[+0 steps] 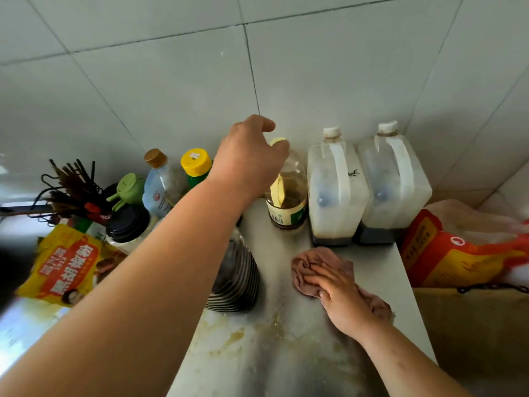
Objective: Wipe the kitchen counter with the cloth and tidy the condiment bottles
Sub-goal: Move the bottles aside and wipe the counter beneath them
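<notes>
The cloth, a soft pink rag, lies bunched on the steel table at lower centre-right; it should crumple and slide easily, best pressed flat under the palm. The right hand does so, fingers spread and bearing down on it. The oil bottle, centre frame by the wall tiles, looks nearly empty, so light, probably greasy; its neck or handle suits a grip. The left hand reaches across with the arm extended, fingers loosely curled over its yellow cap, apparently not closed on it. Stains remain below.
</notes>
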